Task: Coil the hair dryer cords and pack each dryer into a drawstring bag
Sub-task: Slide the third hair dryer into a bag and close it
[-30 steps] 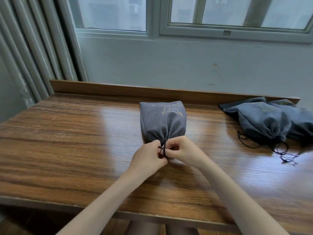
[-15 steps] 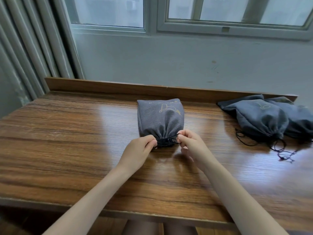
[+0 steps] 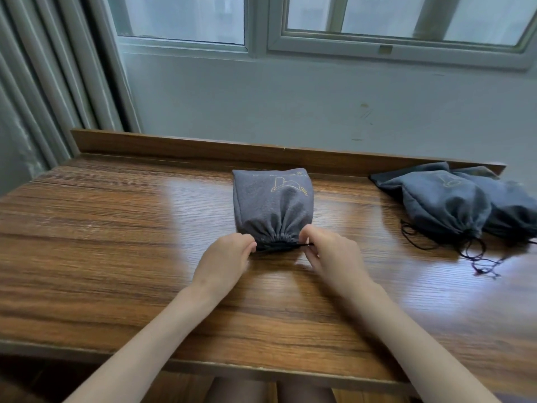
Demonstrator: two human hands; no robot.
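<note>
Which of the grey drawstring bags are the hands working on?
The grey fabric bag with gold print at the table's centre; both hands pinch its gathered mouth. The other bags lie untouched at right.

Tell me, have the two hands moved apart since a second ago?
Yes. The left hand and right hand now sit at opposite ends of the grey bag's gathered mouth, no longer together.

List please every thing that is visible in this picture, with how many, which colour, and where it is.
centre bag: 1, grey with yellow print, middle of table, mouth gathered toward the person
drawstring: 1, black, at that bag's mouth
other bags: at least 2, grey, table's far right, overlapping, black cords trailing
table: 1, brown wood, raised back edge
window: pale frame, above wall
curtain: grey, far left
left hand: at bag mouth's left end
right hand: pinching drawstring at right end
</note>
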